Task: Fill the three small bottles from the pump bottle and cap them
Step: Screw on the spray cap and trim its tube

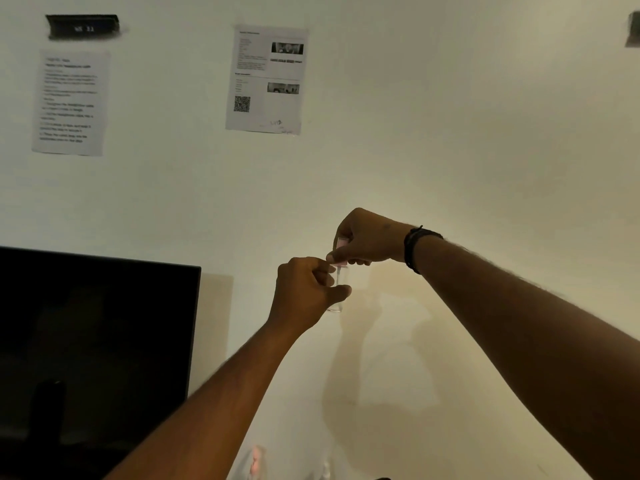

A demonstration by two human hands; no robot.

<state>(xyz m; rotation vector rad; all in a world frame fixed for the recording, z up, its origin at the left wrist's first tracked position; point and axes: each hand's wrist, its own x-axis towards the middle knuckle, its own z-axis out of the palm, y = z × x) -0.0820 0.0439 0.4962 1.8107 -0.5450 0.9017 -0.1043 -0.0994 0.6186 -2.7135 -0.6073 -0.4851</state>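
Note:
Both hands are raised in front of a pale wall. My left hand (306, 292) grips the body of a small clear bottle (338, 284), held upright. My right hand (363, 242), with dark bands on its wrist, pinches the pink cap (341, 244) at the bottle's top from above. Most of the bottle is hidden by fingers; I cannot tell how full it is. At the bottom edge, blurred, another small bottle with a pink cap (258, 460) shows between my arms. The pump bottle is out of view.
A dark monitor (93, 341) fills the lower left. Two printed sheets (71, 102) (266, 79) and a black label (83, 27) hang on the wall above. A faint clear object (327, 471) sits at the bottom edge.

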